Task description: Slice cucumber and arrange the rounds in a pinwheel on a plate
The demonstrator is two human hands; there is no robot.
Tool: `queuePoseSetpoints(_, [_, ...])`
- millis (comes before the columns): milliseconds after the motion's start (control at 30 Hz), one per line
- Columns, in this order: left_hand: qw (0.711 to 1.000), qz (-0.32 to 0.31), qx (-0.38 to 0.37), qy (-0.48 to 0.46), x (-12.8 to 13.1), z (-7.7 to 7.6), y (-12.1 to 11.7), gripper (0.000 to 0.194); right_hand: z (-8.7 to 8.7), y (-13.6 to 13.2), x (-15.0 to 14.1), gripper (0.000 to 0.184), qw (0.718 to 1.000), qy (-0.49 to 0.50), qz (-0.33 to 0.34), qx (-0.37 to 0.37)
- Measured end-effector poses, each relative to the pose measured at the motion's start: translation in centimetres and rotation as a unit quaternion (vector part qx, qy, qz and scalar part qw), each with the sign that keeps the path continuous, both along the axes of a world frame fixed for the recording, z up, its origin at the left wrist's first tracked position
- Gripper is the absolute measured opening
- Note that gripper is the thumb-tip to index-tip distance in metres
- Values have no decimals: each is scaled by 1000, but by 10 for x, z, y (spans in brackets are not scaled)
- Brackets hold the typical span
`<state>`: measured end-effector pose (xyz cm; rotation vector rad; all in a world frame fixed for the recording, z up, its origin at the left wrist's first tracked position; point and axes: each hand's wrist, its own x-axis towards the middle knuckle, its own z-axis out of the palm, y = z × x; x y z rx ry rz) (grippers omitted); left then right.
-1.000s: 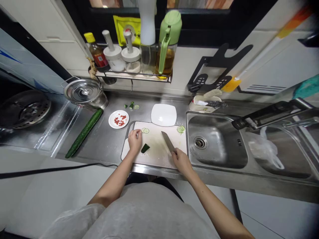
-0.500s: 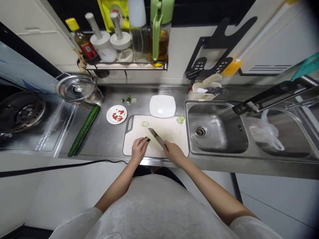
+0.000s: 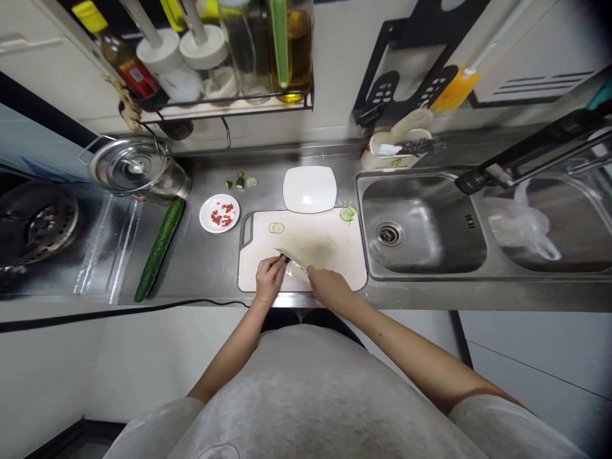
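On the white cutting board [image 3: 335,239] my left hand [image 3: 269,278] is closed on a short dark green cucumber piece [image 3: 284,257], mostly hidden by the fingers and the blade. My right hand [image 3: 329,290] grips a kitchen knife [image 3: 295,261] by its handle. The blade reaches leftward to the cucumber piece, edge-on to me; whether it has entered the flesh I cannot tell. Two thin cucumber slices [image 3: 276,227] lie overlapping at the board's upper left. A few more slices [image 3: 347,213] rest at its upper right corner.
Behind the board sits a white square plate [image 3: 310,189]. To the left are a small plate [image 3: 204,213] with red chopped bits, cucumber ends [image 3: 240,182], a whole cucumber [image 3: 160,248] and a lidded steel pot [image 3: 138,169]. The sink [image 3: 423,233] adjoins on the right; a seasoning rack [image 3: 229,108] hangs above.
My left hand has come down from beside the slices and taken hold of the cucumber piece. The knife has moved left, up to that piece. My view has tilted downward.
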<state>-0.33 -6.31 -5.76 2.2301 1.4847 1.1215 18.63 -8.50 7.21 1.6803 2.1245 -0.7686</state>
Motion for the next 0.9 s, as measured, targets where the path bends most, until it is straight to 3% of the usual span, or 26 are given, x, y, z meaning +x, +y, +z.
queuePoseSetpoints(333, [1000, -4, -10, 11, 0, 3, 1, 18, -2, -1, -2, 23, 999, -3, 19, 25])
queuePoseSetpoints(900, [999, -12, -41, -6, -2, 0, 0, 15, -9, 11, -4, 25, 999, 35, 30, -6])
